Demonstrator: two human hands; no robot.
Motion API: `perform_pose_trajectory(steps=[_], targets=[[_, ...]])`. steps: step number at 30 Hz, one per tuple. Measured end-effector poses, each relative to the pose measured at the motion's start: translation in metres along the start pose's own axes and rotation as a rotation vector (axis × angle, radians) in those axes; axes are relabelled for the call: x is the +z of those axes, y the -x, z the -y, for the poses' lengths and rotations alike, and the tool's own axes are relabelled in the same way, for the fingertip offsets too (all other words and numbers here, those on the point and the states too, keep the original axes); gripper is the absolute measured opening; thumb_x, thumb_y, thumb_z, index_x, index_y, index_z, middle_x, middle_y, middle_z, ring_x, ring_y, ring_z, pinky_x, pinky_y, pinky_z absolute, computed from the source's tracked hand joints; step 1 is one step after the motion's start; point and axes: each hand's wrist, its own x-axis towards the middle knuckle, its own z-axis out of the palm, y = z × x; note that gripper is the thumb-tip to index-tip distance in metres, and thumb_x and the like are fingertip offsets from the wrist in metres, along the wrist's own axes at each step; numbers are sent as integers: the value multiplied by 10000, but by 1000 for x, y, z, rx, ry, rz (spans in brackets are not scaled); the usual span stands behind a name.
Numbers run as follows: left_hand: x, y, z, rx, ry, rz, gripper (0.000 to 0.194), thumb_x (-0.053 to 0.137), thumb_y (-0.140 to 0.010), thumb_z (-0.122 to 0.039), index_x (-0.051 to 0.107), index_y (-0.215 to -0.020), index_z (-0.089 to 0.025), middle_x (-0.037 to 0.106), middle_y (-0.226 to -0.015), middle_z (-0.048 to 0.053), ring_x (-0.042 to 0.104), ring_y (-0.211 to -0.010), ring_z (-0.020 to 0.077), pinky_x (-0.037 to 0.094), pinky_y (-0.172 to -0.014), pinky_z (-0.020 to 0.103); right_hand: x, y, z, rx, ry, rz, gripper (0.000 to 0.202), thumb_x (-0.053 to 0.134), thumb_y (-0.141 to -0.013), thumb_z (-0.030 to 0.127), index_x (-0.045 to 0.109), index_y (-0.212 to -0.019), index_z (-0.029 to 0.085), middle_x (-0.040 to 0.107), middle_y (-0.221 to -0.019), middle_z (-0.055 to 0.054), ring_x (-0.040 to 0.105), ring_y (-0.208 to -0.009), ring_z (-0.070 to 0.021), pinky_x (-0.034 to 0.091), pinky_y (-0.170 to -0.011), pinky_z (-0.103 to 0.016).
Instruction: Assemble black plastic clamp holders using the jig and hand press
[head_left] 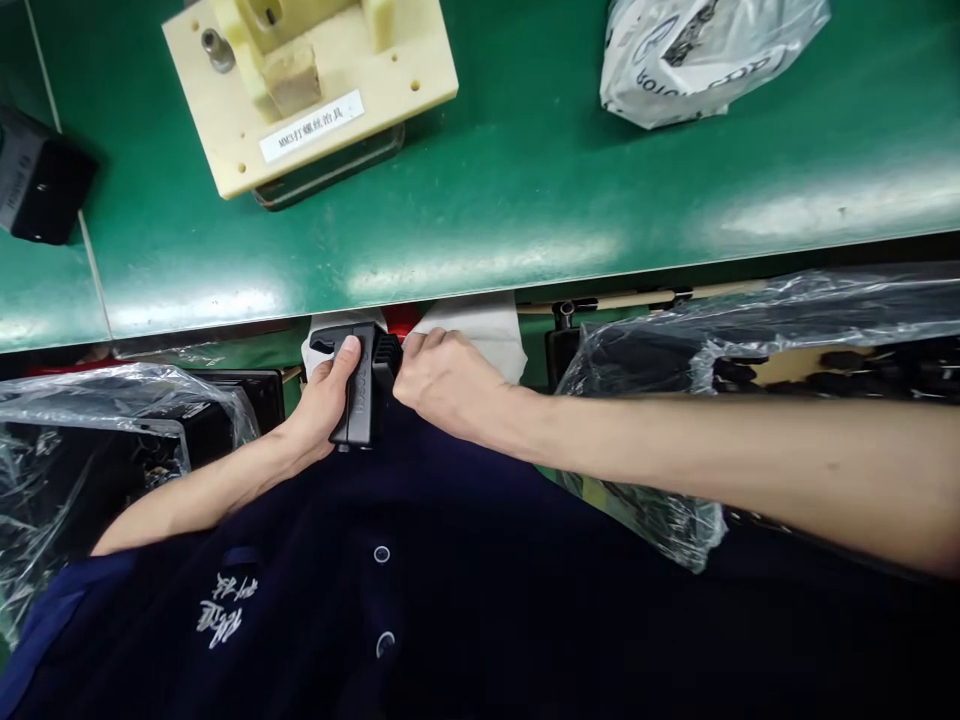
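Note:
My left hand (pixel 324 398) is wrapped round a black plastic housing (pixel 361 400) with raised lettering on its side, the thumb pressed along its upper face. The housing is held close to my body, just below the bench edge. Against its ribbed right end my right hand (pixel 448 378) is curled closed. What those fingers grip, if anything, is hidden from view. White cloth or paper (pixel 487 325) shows behind both hands, with a strip of red between.
On the green bench (pixel 480 200) stand a cream fixture block (pixel 420 60), a printed plastic bag (pixel 697 60) and another black housing (pixel 45 175). Containers lined with clear plastic (pixel 637 350) flank me, holding black parts at right.

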Motion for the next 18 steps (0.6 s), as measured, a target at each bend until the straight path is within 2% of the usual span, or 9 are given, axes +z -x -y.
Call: perform_pose_trajectory(steps=[3, 6, 8, 11, 15, 18], targets=[[3, 2, 2, -120, 85, 12, 513, 547, -832, -667, 631, -887, -164, 688, -719, 72, 704, -808, 277, 584, -701, 375, -6, -5, -2, -98, 31, 45, 385, 338, -719, -122, 684, -805, 21, 660, -792, -189, 616, -703, -233, 371, -577, -304], [4, 6, 5, -137, 99, 29, 504, 539, -842, -655, 635, -877, -161, 689, -728, 75, 698, -828, 278, 578, -729, 386, -16, -7, -6, -201, -9, 172, 322, 429, -705, -93, 690, -748, 90, 664, -733, -113, 618, -686, -217, 372, -589, -307], [4, 9, 9, -29, 64, -17, 505, 568, -826, -650, 630, -894, -154, 688, -761, 69, 685, -842, 259, 565, -755, 372, -20, -5, -8, -232, -122, 264, 211, 531, -702, -17, 691, -718, 120, 650, -671, -71, 606, -650, -198, 362, -572, -295], [1, 9, 14, 256, -39, -101, 483, 624, -799, -619, 628, -894, -146, 682, -821, 50, 651, -840, 209, 529, -780, 323, -19, -1, -10, -201, -273, 314, 114, 600, -738, 148, 709, -729, 116, 649, -651, -80, 598, -612, -195, 335, -528, -287], [-7, 1, 14, 554, -148, -99, 485, 590, -820, -625, 636, -896, -148, 671, -845, 42, 606, -799, 169, 486, -759, 284, -9, 3, -7, -144, -281, 197, 200, 580, -791, 223, 731, -774, 93, 669, -693, -124, 610, -635, -224, 322, -531, -302], [-12, -2, 9, 657, -185, -92, 479, 563, -841, -622, 634, -880, -150, 650, -805, 28, 583, -763, 152, 473, -722, 264, -1, 6, -3, -66, -299, 43, 252, 565, -832, 279, 732, -823, 91, 677, -746, -131, 601, -644, -220, 316, -548, -302]])
